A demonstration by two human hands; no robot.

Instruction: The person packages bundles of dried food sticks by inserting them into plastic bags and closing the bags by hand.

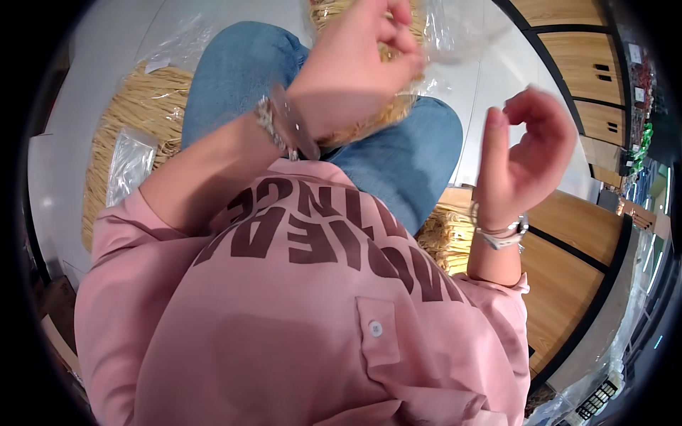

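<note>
My left hand (362, 67) is raised over my lap, fingers curled in and blurred by motion. Whether a thin thing sits in its grip I cannot tell. Below and behind it lies a clear plastic bag of pale yellow dried strips (387, 113), partly hidden by the hand. To the right, my right hand (529, 153) is held up with fingers curled and the index fingertip close to the thumb tip. Anything between those tips is too small to make out. A faint blurred streak (472, 51) shows between the hands.
A large bundle of yellow strips (135, 106) in clear plastic lies on the floor at left, a clear packet (131, 163) on it. Another strip bundle (449, 238) sits by my right wrist. Wooden drawers (579, 53) with black edges line the right side.
</note>
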